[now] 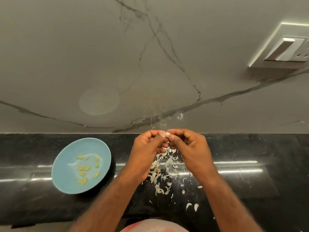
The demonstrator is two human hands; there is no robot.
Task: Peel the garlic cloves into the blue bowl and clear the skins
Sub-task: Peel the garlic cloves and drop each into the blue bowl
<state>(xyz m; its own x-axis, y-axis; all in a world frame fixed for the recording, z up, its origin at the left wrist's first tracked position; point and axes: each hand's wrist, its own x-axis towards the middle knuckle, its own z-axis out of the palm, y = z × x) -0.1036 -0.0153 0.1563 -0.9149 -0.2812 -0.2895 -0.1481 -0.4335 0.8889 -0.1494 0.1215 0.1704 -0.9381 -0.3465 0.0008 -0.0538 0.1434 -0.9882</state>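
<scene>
- One view only: wide-angle camera worn on the head, facing forward and steeply down.
- Close range: left hand (147, 148) and right hand (192, 148) sit at frame centre.
- Field spans the worktop (250, 148) below and the wall (66, 47) behind it.

the light is soft, warm and rather dim, yet the black counter (250, 148) carries long white streaks of glare left and right of the grip, and the bowl (66, 178), left of the grip, leaves a pale round ghost on the wall (66, 47) above it. the clove (167, 134) pinched between the left hand (147, 153) and right hand (192, 148) is fairly sharp, like the skins (160, 171) just below, while the forearms blur toward the bottom edge. the wide lens bends the wall's veins into arcs and skews the socket (284, 49) far up and right of the grip.
</scene>
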